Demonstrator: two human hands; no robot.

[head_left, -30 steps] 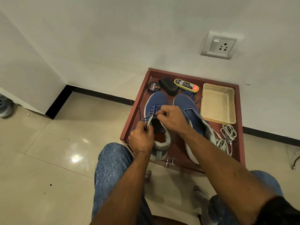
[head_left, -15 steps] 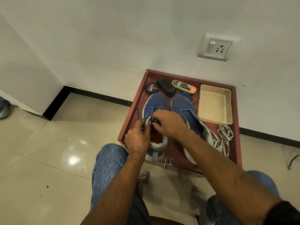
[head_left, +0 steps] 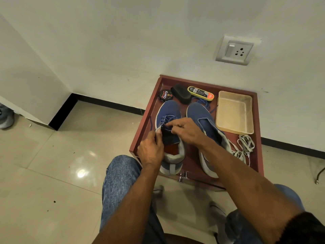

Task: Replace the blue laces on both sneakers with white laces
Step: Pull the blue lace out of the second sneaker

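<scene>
Unlacing the left sneaker (head_left: 168,117), which sits in the red tray (head_left: 258,138). The left hand (head_left: 151,150) grips the collar; the right hand (head_left: 186,131) pinches the blue lace (head_left: 166,120) at the eyelets. Next: draw it free, then fetch the white laces (head_left: 244,147) beside the right sneaker (head_left: 202,117).
</scene>
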